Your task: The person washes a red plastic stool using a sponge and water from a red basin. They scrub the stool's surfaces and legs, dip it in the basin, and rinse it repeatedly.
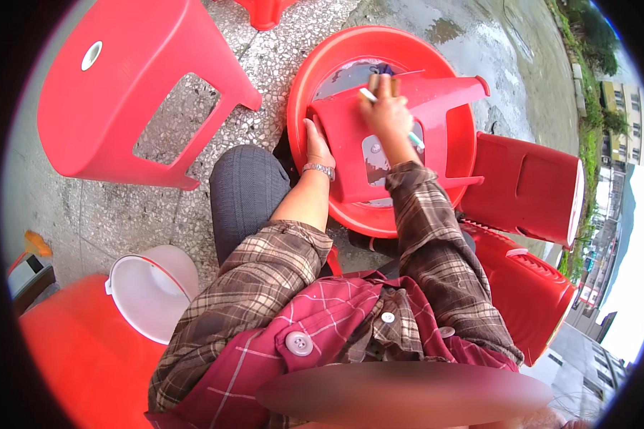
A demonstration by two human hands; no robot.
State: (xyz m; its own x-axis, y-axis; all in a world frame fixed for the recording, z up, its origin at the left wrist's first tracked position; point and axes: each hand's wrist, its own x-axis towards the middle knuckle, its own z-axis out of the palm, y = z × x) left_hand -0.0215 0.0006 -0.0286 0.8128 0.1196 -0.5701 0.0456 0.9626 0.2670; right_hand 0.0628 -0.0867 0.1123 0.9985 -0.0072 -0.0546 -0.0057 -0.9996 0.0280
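A red plastic stool (349,134) lies on its side across a round red plastic basin (307,69), which holds some water. My left hand (317,143), with a metal watch band at the wrist, rests against the stool's seat end, near the basin's rim. My right hand (389,112) is closed around a brown brush-like thing (375,86) pressed on the stool's upper side. A thin white and light-green stick (416,140) shows on both sides of this hand; whether it belongs to the brush is unclear. A small dark item (385,69) lies at the water's far edge.
Another red stool (112,80) stands at the left, and part of one (263,16) shows at the top. Right of the basin are red plastic containers (520,187). A white bucket (155,292) lies tilted by a large red surface (91,348) at lower left. The ground beyond is wet.
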